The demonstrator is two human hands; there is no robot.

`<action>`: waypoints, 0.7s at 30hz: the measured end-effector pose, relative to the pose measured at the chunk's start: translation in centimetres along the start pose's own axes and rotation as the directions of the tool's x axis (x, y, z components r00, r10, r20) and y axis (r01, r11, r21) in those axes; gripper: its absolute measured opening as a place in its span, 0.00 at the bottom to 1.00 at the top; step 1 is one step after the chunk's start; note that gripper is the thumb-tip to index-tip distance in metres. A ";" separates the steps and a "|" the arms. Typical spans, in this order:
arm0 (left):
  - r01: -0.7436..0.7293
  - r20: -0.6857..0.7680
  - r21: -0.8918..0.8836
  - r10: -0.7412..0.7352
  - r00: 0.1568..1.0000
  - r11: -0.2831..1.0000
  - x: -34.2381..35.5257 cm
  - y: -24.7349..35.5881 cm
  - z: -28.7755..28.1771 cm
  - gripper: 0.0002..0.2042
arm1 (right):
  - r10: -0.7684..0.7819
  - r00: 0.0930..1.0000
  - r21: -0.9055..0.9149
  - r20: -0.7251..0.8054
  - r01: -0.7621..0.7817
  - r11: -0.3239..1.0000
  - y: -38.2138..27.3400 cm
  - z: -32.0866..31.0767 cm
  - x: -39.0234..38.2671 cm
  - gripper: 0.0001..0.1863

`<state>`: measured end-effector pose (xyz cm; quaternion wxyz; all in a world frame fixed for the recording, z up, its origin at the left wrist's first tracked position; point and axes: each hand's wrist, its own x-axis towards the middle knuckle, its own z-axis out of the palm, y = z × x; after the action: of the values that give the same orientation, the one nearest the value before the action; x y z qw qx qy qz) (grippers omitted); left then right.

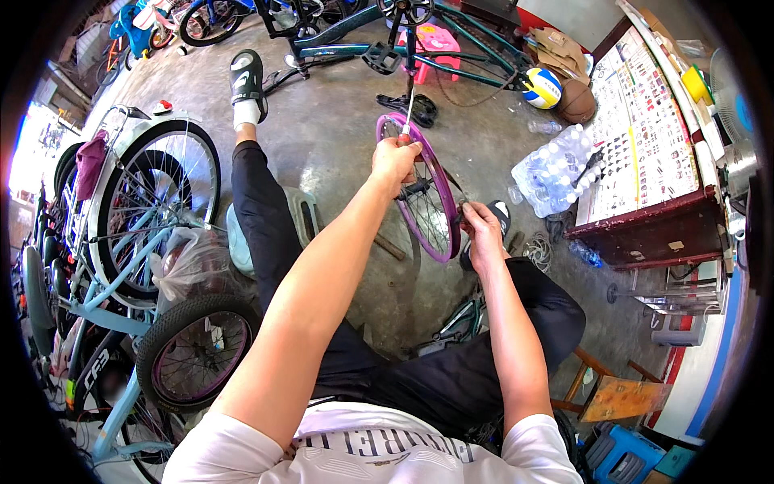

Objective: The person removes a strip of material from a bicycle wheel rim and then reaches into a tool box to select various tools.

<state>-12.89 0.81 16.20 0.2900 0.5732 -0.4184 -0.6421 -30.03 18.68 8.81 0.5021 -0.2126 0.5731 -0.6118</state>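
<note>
Between my legs a bare purple bicycle wheel rim [436, 235] stands tilted, with dark spokes and a black hub and no tyre on it. My left hand [393, 164] is closed at the rim's upper left side around the red handle of a screwdriver [405, 139], its thin metal shaft pointing away from me. My right hand [481, 230] is closed in a pinch at the rim's right edge, on a thin dark strip [456, 190] that runs along there. The ends of the strip are hidden, and the fingers cover part of it.
A teal bicycle frame [339, 50] stands ahead, near a pink stool [439, 48]. Parked bicycles crowd the left, with a small black tyre [197, 352] on a wheel. Bottled water packs [556, 168], a ball [542, 88] and a cabinet [653, 234] are on the right.
</note>
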 end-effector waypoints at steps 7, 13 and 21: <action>-0.021 -0.023 0.071 0.023 0.999 0.997 1.2 -0.1 1.1 0.10 | 0.110 0.974 0.142 -0.197 -0.083 0.986 0.5 -1.4 0.1 0.11; -0.029 -0.055 0.127 0.036 0.998 0.991 1.9 0.6 0.4 0.11 | 0.113 0.972 0.045 -0.207 -0.106 0.993 0.3 -2.8 1.2 0.14; -0.101 -0.042 0.169 0.110 0.993 0.980 2.1 0.1 -1.4 0.11 | 0.139 0.969 -0.358 -0.206 -0.207 0.911 2.7 -3.5 1.9 0.22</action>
<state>-11.87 -1.32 15.23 0.2852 0.5887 -0.4928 -0.5737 -32.75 19.23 4.84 0.4518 -0.1984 0.7384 -0.4597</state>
